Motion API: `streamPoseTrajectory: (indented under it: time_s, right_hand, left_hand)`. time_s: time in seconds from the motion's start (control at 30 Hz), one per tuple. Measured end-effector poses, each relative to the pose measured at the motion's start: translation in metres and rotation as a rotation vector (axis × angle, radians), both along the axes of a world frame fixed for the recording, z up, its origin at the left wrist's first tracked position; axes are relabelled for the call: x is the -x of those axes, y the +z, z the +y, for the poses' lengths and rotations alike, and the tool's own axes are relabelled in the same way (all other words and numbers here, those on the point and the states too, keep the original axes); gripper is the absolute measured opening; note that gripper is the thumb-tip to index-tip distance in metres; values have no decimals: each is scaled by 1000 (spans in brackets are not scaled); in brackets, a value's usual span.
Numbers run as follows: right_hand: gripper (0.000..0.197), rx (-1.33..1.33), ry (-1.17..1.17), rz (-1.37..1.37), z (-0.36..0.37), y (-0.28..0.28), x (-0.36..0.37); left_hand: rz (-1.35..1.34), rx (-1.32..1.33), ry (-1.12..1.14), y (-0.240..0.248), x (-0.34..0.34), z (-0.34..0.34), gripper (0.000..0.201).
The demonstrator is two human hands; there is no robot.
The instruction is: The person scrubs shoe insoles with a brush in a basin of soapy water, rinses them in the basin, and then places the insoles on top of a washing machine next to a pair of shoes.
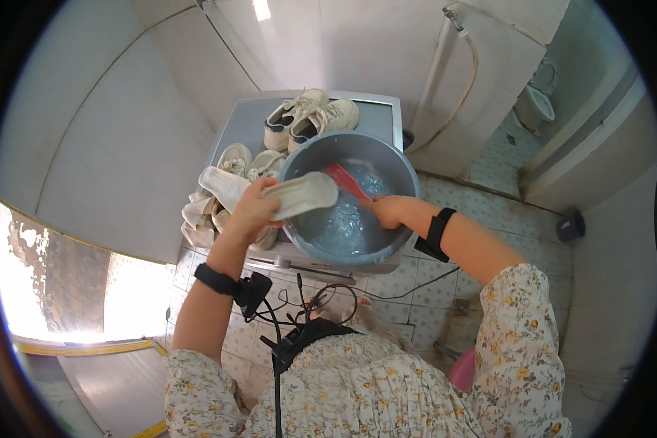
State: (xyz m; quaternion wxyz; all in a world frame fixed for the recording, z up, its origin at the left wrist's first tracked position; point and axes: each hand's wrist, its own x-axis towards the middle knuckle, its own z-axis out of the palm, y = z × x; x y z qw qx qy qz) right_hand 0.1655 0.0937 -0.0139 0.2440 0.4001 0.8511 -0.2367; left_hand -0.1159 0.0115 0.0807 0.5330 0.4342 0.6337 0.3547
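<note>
My left hand [252,210] grips a pale insole [303,196] by its middle, with one end reaching over the left rim of a grey basin [396,175]. A similar pale piece [223,186] shows on the other side of the hand; I cannot tell whether it is the same insole. Closed around the handle of a red brush [347,180], my right hand [388,210] is over the basin's right half. The brush head points toward the insole's tip, close to it. Rippling, slightly foamy water [347,230] lies in the basin.
The basin stands on a grey-topped appliance [244,120]. Behind it sits a pair of off-white sneakers [337,114]; several more pale shoes [198,219] crowd the left side. A hose [473,80] hangs from a wall tap. Black cables [328,292] hang before my body. A toilet [536,106] is far right.
</note>
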Motion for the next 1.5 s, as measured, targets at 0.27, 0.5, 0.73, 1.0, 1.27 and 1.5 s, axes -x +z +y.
streamPoseTrajectory:
  time_s: [0.27,0.5,0.73,1.0,1.27,1.5]
  right_hand:
    - [46,-12,128,-106,7,10,-4]
    - [50,-281,188,515,-33,55,-76]
    - [62,-585,388,400,-53,65,-96]
    - [62,-558,460,507,-60,28,-44]
    - [54,-405,157,431,-117,31,23]
    - [38,-446,-166,552,-136,25,93]
  left_hand:
    - [-111,-1,96,-16,3,-14,38]
    - [-375,23,202,-40,4,-2,40]
    - [-436,55,226,-48,13,4,38]
    - [-455,20,221,-47,11,4,41]
    - [-579,8,130,-30,12,7,35]
    - [-652,11,15,-28,20,26,30]
